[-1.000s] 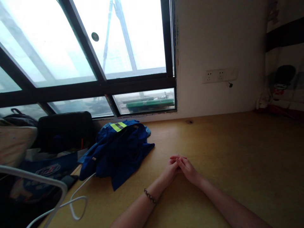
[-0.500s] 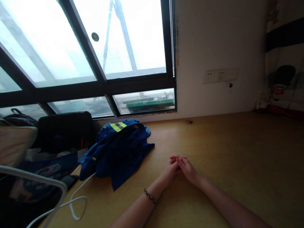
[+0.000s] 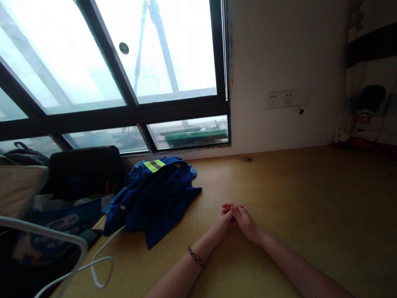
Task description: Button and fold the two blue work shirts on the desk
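My left hand (image 3: 221, 226) and my right hand (image 3: 247, 225) rest clasped together on the wooden table (image 3: 266, 190). Their fingers are closed and overlap where they meet, with no object showing between them. A dark braided bracelet (image 3: 195, 256) circles my left wrist. To the left of my hands, apart from them, a crumpled blue garment (image 3: 161, 198) with a yellow and grey reflective strip lies on the table. The palms are hidden.
A white cable (image 3: 102, 260) loops at the table's left edge, near a white curved bar (image 3: 56, 234). A black chair back (image 3: 85, 167) and bags stand further left. Behind the table are a window (image 3: 176, 108), wall sockets (image 3: 281, 99) and a patterned curtain (image 3: 369, 82).
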`<act>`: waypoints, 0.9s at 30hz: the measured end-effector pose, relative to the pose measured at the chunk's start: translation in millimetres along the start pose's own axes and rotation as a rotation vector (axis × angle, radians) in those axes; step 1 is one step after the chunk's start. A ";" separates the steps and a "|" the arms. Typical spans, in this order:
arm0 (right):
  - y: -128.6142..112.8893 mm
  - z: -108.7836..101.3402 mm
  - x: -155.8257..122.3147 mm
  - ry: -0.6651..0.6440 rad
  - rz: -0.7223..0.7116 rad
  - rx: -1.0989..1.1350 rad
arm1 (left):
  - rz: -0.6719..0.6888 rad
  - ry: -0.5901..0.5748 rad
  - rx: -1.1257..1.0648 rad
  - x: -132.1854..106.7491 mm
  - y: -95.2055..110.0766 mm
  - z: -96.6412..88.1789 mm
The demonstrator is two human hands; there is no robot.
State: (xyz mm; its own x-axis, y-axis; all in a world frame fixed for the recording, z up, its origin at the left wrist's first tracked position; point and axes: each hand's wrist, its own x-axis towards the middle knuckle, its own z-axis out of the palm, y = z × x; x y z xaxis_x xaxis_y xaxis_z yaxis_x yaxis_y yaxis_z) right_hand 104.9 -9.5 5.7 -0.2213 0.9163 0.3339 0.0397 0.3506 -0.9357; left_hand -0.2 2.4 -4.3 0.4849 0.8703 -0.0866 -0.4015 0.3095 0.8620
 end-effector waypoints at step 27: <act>12.8 -23.9 15.4 0.366 0.236 0.046 | 0.534 0.115 1.455 -9.3 28.6 -12.4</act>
State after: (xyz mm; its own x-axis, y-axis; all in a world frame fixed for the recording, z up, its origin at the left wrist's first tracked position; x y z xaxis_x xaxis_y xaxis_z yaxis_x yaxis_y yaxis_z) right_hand 125.3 13.7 1.6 0.1490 0.9814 0.1211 0.0028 0.1221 -0.9925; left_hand -25.8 7.9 15.0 0.4488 0.7993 0.3996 0.6043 -0.6009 0.5232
